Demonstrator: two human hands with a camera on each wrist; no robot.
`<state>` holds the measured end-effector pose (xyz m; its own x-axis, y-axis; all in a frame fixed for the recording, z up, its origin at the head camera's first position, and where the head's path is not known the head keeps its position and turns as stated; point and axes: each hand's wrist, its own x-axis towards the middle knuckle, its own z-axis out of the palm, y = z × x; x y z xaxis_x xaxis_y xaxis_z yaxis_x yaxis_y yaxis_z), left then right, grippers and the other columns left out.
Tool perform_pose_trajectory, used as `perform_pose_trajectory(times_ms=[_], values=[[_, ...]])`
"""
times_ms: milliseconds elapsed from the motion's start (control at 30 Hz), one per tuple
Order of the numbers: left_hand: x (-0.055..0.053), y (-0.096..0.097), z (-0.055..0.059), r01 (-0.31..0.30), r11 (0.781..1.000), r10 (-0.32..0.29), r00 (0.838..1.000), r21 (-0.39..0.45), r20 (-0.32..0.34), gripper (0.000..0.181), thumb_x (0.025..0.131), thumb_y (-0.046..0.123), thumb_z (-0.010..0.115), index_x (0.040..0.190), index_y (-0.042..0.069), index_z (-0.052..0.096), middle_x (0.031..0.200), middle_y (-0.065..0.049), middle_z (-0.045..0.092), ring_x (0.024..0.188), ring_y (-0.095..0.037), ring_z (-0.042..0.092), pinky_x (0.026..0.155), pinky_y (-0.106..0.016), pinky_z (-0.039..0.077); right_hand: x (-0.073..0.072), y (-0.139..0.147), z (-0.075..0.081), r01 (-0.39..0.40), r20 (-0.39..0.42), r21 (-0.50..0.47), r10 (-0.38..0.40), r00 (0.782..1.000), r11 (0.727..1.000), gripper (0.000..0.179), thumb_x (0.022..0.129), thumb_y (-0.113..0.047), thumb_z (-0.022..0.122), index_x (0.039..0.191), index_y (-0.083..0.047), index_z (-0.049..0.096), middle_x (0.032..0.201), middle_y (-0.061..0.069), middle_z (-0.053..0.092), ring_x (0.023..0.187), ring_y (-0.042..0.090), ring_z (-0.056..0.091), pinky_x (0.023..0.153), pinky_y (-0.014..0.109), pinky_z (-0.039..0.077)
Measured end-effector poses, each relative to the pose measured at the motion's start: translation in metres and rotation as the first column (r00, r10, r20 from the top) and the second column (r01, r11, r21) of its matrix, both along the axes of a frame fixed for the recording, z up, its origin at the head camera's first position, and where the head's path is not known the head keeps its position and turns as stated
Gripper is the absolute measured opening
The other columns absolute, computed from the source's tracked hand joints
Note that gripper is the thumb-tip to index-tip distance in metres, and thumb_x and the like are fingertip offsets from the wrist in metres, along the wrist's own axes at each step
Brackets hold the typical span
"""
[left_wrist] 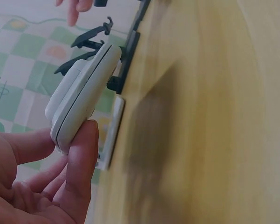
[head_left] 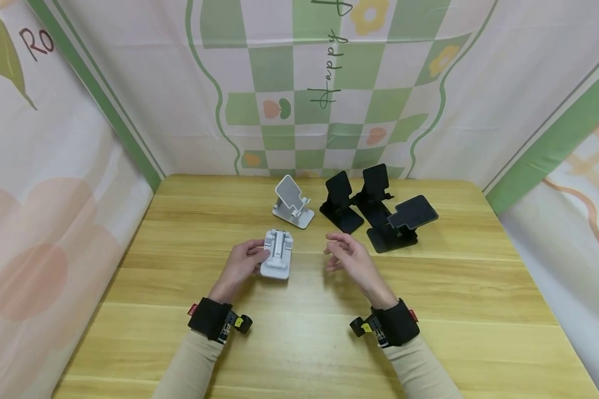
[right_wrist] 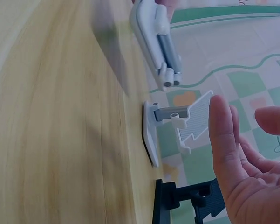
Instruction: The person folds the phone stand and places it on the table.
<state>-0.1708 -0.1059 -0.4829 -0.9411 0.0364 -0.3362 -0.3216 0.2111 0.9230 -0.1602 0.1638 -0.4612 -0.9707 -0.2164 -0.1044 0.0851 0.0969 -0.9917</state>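
A folded white phone stand [head_left: 277,256] is pinched at its left edge between the thumb and fingers of my left hand [head_left: 240,262]. In the left wrist view the folded stand [left_wrist: 86,91] is tilted and held off the table, its shadow on the wood. My right hand [head_left: 351,260] hovers over the table with its fingers loosely bent and holds nothing. Past the folded stand, an unfolded white phone stand [head_left: 292,202] stands upright. In the right wrist view that stand [right_wrist: 195,116] appears left of my right hand [right_wrist: 251,172], apart from it.
Three unfolded black phone stands stand at the back right: one stand [head_left: 340,202], another stand [head_left: 375,191] and a third stand [head_left: 403,224] nearest my right hand. The wooden table [head_left: 479,310] ends at a patterned cloth backdrop [head_left: 314,127].
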Motion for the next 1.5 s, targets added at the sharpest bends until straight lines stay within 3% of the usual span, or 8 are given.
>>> perform_pose_trajectory(times_ms=[233, 700, 833, 933, 1100, 1267, 1500], values=[[0.001, -0.002, -0.009, -0.023, 0.999, 0.023, 1.000, -0.034, 0.013, 0.041, 0.091, 0.020, 0.061, 0.129, 0.009, 0.055, 0.109, -0.009, 0.065, 0.088, -0.018, 0.063, 0.068, -0.029, 0.054, 0.000, -0.001, 0.000, 0.005, -0.001, 0.008, -0.005, 1.000, 1.000, 0.046, 0.097, -0.030, 0.052, 0.132, -0.002, 0.047, 0.111, 0.030, 0.056, 0.089, 0.051, 0.055, 0.072, 0.046, 0.057], [0.001, -0.003, -0.024, -0.029, 0.996, 0.029, 1.000, -0.089, -0.003, 0.040, 0.091, 0.019, 0.061, 0.128, 0.005, 0.056, 0.106, -0.011, 0.067, 0.084, -0.017, 0.062, 0.060, -0.026, 0.053, 0.001, -0.002, -0.003, -0.004, 0.002, -0.006, 0.004, 1.000, 1.000, 0.043, 0.095, -0.031, 0.054, 0.130, -0.005, 0.050, 0.113, 0.033, 0.055, 0.087, 0.048, 0.057, 0.069, 0.038, 0.058], [0.001, -0.002, -0.024, -0.015, 0.989, 0.008, 0.999, -0.150, -0.045, 0.040, 0.090, 0.019, 0.061, 0.127, 0.003, 0.057, 0.104, -0.012, 0.066, 0.082, -0.018, 0.061, 0.058, -0.025, 0.052, 0.001, -0.002, -0.004, -0.002, 0.000, -0.016, 0.002, 1.000, 1.000, 0.043, 0.095, -0.030, 0.055, 0.129, -0.005, 0.050, 0.113, 0.034, 0.054, 0.087, 0.049, 0.057, 0.069, 0.038, 0.058], [0.001, -0.002, -0.024, -0.001, 0.965, -0.032, 0.992, -0.263, -0.123, 0.039, 0.088, 0.017, 0.064, 0.123, 0.001, 0.060, 0.100, -0.011, 0.065, 0.081, -0.017, 0.059, 0.062, -0.026, 0.052, 0.002, -0.002, -0.004, -0.004, -0.003, -0.009, 0.004, 1.000, 1.000, 0.045, 0.096, -0.030, 0.054, 0.131, -0.003, 0.049, 0.113, 0.034, 0.054, 0.087, 0.048, 0.057, 0.070, 0.037, 0.058], [0.001, -0.002, -0.021, -0.013, 0.895, -0.081, 0.978, -0.446, -0.192, 0.034, 0.085, 0.018, 0.067, 0.115, 0.002, 0.065, 0.092, -0.006, 0.064, 0.080, -0.016, 0.057, 0.070, -0.030, 0.049, 0.003, -0.002, -0.004, -0.014, -0.007, 0.001, 0.014, 1.000, 1.000, 0.048, 0.096, -0.030, 0.053, 0.133, 0.000, 0.047, 0.114, 0.034, 0.053, 0.088, 0.050, 0.056, 0.071, 0.038, 0.058], [0.003, -0.001, -0.015, -0.007, 0.867, -0.091, 0.981, -0.499, -0.172, 0.032, 0.085, 0.019, 0.068, 0.113, 0.003, 0.066, 0.088, -0.005, 0.064, 0.078, -0.016, 0.056, 0.068, -0.030, 0.049, 0.004, -0.002, -0.003, -0.025, 0.005, 0.002, 0.025, 1.000, 1.000, 0.048, 0.097, -0.030, 0.052, 0.134, 0.000, 0.047, 0.115, 0.034, 0.053, 0.090, 0.050, 0.056, 0.072, 0.038, 0.058], [0.002, 0.000, -0.015, 0.008, 0.843, -0.115, 0.980, -0.537, -0.164, 0.033, 0.084, 0.021, 0.068, 0.112, 0.003, 0.067, 0.085, -0.005, 0.063, 0.073, -0.016, 0.055, 0.061, -0.026, 0.046, 0.003, -0.002, -0.004, -0.025, 0.034, -0.006, 0.025, 0.999, 1.000, 0.045, 0.098, -0.022, 0.050, 0.135, 0.003, 0.045, 0.116, 0.036, 0.052, 0.091, 0.052, 0.055, 0.073, 0.039, 0.057]])
